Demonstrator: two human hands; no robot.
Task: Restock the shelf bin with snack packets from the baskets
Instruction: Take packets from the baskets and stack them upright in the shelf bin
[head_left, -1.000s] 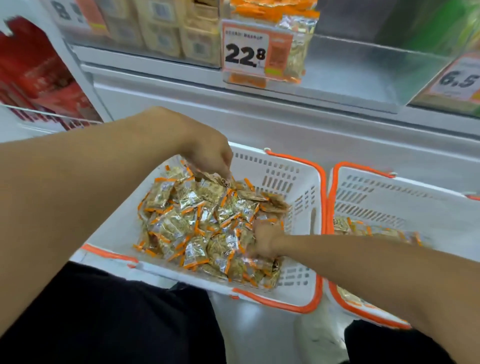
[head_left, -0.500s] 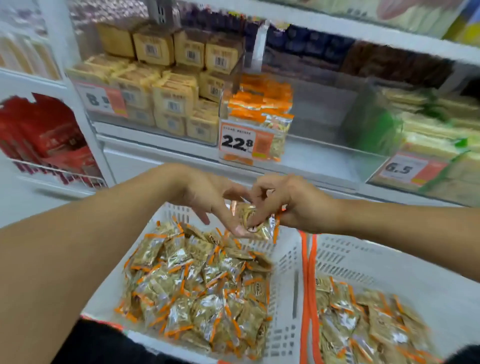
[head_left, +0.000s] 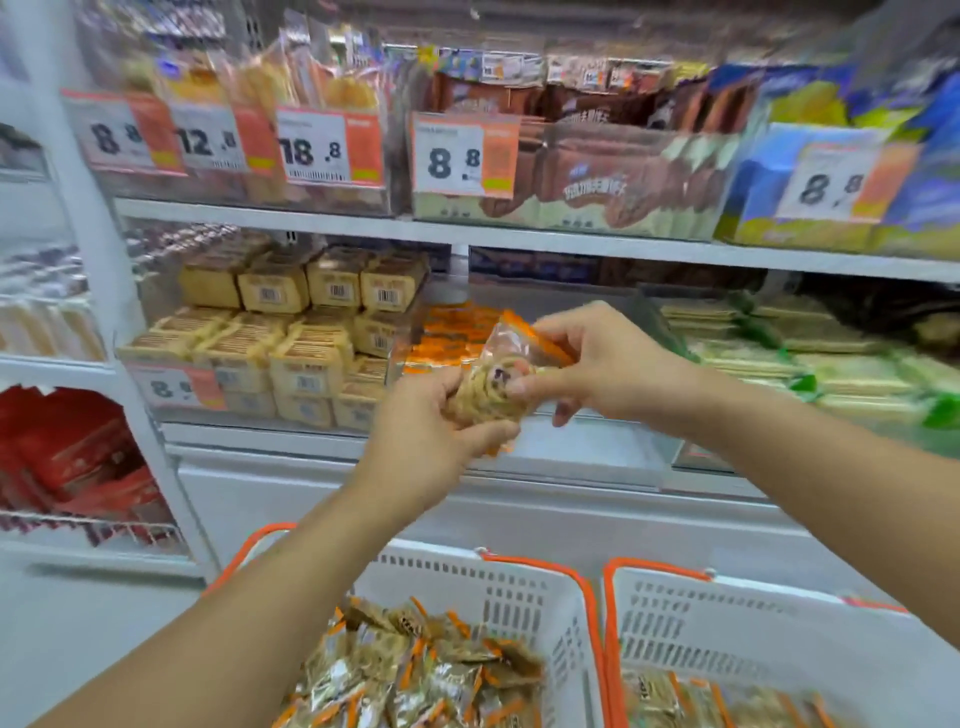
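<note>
Orange-edged packets (head_left: 496, 384) sit bunched between both hands, raised in front of the middle shelf. The left hand (head_left: 436, 423) cups the bunch from below, its fingers curled up around the lower end and its thumb across the near side. The right hand (head_left: 597, 366) comes in from the right and pinches the upper part, thumb (head_left: 540, 384) pressed on the front and fingers wrapped over the orange top edge. How many packets are in the bunch is hard to make out, since they overlap and the hands cover much of them. Just behind the hands is the shelf bin (head_left: 447, 332), holding orange packets of the same kind; its front is mostly hidden by the hands. Below, two white baskets with orange rims stand side by side: the left basket (head_left: 519, 587) holds a heap of packets, the right basket (head_left: 727, 618) a thinner layer, and both are cut off by the bottom edge. Motion blur smears the shelves, so the price tags read only partly.
</note>
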